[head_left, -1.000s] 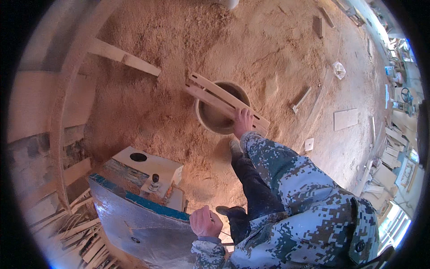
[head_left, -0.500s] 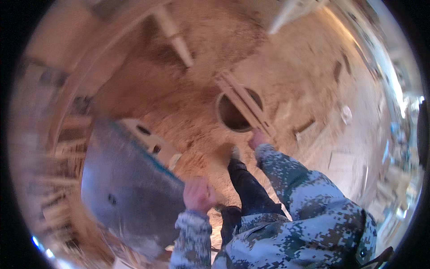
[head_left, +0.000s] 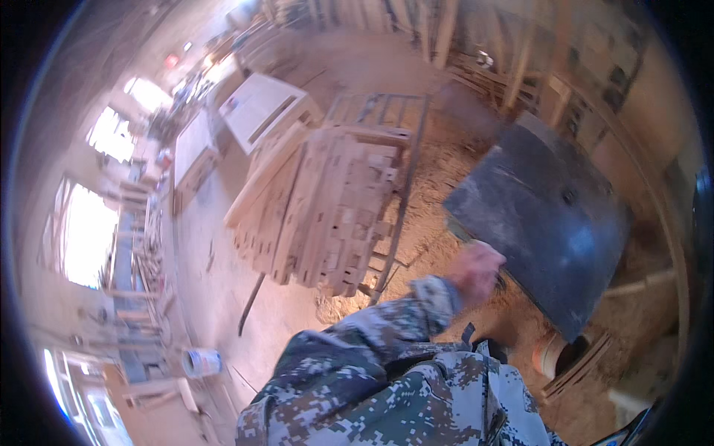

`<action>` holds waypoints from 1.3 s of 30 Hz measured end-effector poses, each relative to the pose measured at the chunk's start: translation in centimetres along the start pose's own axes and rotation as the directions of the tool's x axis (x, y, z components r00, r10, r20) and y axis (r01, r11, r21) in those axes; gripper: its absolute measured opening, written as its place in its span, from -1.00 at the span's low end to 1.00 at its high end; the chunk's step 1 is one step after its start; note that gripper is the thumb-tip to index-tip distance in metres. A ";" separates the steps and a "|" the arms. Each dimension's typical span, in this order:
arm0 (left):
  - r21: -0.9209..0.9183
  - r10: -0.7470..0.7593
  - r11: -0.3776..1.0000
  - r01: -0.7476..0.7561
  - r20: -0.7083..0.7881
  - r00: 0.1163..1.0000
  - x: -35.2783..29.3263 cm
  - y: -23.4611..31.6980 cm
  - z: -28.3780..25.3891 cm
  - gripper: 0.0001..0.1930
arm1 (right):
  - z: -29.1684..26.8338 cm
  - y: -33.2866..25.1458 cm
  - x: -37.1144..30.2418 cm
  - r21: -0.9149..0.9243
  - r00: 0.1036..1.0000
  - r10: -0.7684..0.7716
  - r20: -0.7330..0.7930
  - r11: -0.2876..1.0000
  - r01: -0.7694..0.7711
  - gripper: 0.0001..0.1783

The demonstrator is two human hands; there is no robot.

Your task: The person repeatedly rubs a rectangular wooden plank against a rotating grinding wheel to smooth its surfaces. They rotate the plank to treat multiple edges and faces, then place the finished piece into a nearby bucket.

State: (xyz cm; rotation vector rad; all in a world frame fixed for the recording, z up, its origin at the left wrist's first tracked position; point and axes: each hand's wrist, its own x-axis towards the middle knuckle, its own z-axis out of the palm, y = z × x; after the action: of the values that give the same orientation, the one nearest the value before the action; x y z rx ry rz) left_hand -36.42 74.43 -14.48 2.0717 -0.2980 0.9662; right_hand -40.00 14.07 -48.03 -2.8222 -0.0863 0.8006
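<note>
My left hand (head_left: 476, 272) is at the near left edge of a dark, smooth machine table (head_left: 543, 201). Its fingers look curled, but blur hides whether they hold anything, and I cannot tell whether the hand touches the table. My right hand does not show. At the lower right, narrow wooden strips (head_left: 581, 372) lie beside the open mouth of a round container (head_left: 550, 354), close to my body. Whether my right hand has hold of the strips is hidden.
Left of the table, a large stack of notched wooden parts (head_left: 320, 201) sits by a metal rack frame (head_left: 416, 163). Farther back stand pale box-like wooden pieces (head_left: 260, 104). A bucket (head_left: 201, 363) is on the floor at the lower left. Sawdust (head_left: 439, 167) covers the ground around the table.
My view has swung left, so the machine table now appears on the right and the wooden stack has come in. My right hand, earlier holding the wooden strips, has gone out of sight.
</note>
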 end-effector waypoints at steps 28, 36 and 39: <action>0.716 -0.329 0.214 0.665 -0.588 0.739 -8.6 -26.8 -57.9 -0.34 | -5.4 -29.0 -0.6 0.166 0.910 -0.122 0.396 0.984 0.060 -0.40; 0.765 -0.523 0.271 0.584 -0.392 0.757 -10.0 -26.4 -58.2 -0.25 | -1.1 -24.1 2.1 0.214 0.825 -0.127 0.550 0.977 0.008 -0.39; 0.523 -0.677 0.461 0.717 -0.315 0.665 -11.5 -26.1 -58.8 -0.18 | -2.5 -26.2 1.5 0.192 0.841 -0.100 0.531 0.981 -0.004 -0.42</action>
State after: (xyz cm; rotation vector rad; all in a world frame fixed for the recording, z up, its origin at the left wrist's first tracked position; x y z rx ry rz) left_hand -62.42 134.40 -15.73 2.3714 1.0107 0.6144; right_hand -37.42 39.37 -41.12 -2.3289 -0.1567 1.4855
